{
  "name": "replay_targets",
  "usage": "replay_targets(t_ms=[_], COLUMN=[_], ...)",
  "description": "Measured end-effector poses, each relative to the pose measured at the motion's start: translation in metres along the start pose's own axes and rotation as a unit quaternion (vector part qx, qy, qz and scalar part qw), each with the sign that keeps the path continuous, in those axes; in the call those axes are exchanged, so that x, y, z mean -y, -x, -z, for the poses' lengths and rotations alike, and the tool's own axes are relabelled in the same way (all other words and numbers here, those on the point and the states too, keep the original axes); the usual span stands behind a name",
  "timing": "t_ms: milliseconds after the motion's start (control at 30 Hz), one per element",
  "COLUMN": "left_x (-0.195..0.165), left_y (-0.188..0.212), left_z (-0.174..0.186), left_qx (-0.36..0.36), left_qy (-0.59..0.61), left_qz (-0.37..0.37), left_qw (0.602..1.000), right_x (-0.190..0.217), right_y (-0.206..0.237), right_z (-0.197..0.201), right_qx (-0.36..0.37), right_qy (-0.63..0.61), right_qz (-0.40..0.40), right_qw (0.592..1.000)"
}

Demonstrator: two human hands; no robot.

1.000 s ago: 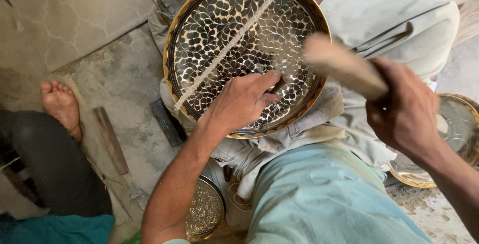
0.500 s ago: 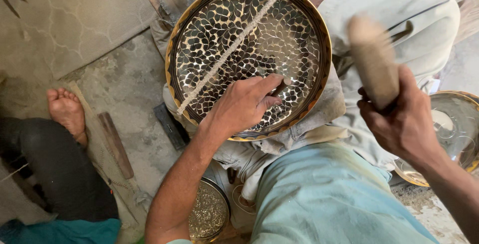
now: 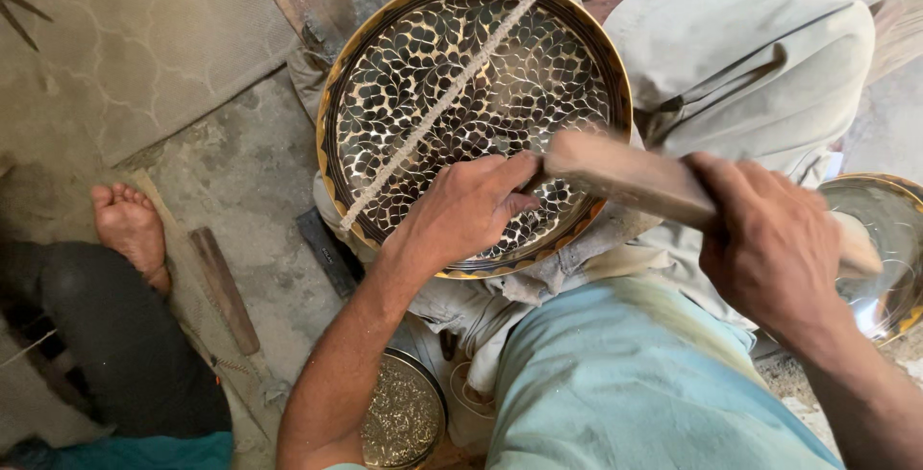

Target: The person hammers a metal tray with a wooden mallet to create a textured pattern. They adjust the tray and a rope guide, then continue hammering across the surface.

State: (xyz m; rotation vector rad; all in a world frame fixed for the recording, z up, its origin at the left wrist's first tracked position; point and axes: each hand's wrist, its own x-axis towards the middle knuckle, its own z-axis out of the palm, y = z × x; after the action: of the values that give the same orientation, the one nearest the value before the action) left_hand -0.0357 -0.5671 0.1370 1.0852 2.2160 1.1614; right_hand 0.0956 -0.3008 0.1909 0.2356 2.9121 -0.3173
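A large round brass tray with a black leaf pattern rests tilted on my lap, and a rope runs across it. My left hand is closed on a small tool pressed against the tray's lower part; the tool is mostly hidden by the fingers. My right hand grips a wooden mallet, whose head is down at the left hand's fingers and blurred by motion.
Another person's bare foot and dark trouser leg lie at the left on the concrete floor. A wooden-handled tool lies beside them. A small patterned brass dish sits below my left arm. A shiny brass bowl is at the right edge.
The mallet was swung up and has come down onto the tool in my left hand. The left hand stayed on the tray. The view shifted slightly.
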Motion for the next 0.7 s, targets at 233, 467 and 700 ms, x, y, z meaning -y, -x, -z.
replay_targets(t_ms=[233,467,700], left_x=[-0.004,-0.002,-0.001], left_y=[0.000,-0.001,-0.003], left_z=[0.001,-0.003,-0.007], left_qx=[0.008,0.013,0.017], left_qy=[-0.005,-0.030,-0.025], left_qz=[0.004,0.004,-0.002], left_qw=[1.000,0.999,1.000], right_x=[0.007,0.001,-0.007], right_y=[0.016,0.023,0.019], right_z=[0.001,-0.001,-0.010], right_qx=[-0.047,-0.026,0.010], right_qy=[-0.100,-0.142,-0.077], right_qz=[-0.048,-0.034,-0.003], right_qw=[0.993,0.989,0.997])
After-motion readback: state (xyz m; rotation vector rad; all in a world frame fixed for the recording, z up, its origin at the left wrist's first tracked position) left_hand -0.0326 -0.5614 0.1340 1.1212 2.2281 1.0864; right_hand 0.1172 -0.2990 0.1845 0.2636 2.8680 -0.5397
